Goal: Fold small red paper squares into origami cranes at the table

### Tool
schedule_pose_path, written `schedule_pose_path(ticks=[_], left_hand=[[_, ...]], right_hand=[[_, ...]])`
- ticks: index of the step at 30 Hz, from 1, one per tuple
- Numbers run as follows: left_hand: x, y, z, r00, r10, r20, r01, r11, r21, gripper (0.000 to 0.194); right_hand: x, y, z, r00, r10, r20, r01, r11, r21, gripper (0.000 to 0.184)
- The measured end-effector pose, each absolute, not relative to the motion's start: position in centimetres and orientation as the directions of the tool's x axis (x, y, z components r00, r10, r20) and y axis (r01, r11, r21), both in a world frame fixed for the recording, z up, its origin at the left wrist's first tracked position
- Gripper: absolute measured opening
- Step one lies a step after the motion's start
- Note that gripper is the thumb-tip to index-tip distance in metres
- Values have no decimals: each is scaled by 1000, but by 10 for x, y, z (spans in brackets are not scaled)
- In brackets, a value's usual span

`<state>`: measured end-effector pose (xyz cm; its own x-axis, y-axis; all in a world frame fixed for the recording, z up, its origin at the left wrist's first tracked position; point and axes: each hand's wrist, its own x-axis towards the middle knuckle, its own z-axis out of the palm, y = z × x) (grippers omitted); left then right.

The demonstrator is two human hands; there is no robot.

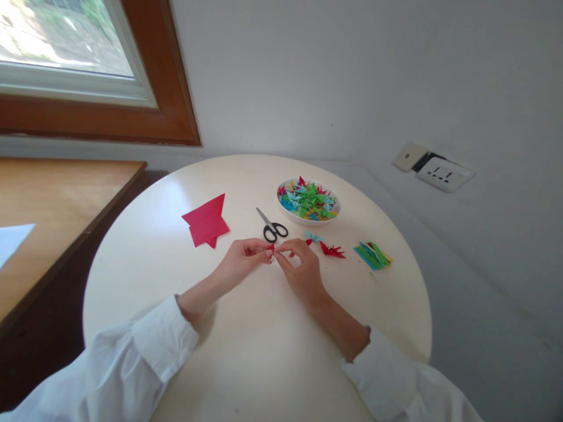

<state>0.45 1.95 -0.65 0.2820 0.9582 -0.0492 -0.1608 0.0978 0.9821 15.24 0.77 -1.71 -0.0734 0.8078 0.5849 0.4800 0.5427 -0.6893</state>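
Note:
Between my fingertips is a small folded piece of red paper (271, 248), mostly covered by the fingers. My left hand (246, 256) pinches it from the left, and my right hand (301, 266) pinches it from the right. Just beyond them lie scissors (273, 228) with black handles, their blades pointing away. Beside my right hand rest several red folded paper pieces (333, 251) and a light blue one (314, 236); they look like small paper cranes. Red paper sheets (206, 221) lie overlapping to the left.
A white bowl (308, 221) heaped with colourful folded paper stands at the back of the round white table (246, 363). Green, blue and yellow paper strips (373, 256) lie at the right. A wooden desk (57, 205) is at the left, and a wall socket (444, 173) is at the right.

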Motion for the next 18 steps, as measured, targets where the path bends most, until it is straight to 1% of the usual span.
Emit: schedule_pose_path(ticks=[6, 11, 18], left_hand=[[4, 20, -10, 330, 941, -69, -215, 146, 966, 27], [5, 20, -13, 341, 933, -114, -312, 227, 923, 29], [3, 20, -13, 401, 904, -149, -389, 316, 865, 25]], right_hand=[[153, 7, -17, -88, 795, 601, 484, 561, -671, 9], [153, 7, -18, -83, 795, 602, 485, 560, -672, 9], [152, 6, -16, -73, 808, 585, 464, 546, -697, 7]])
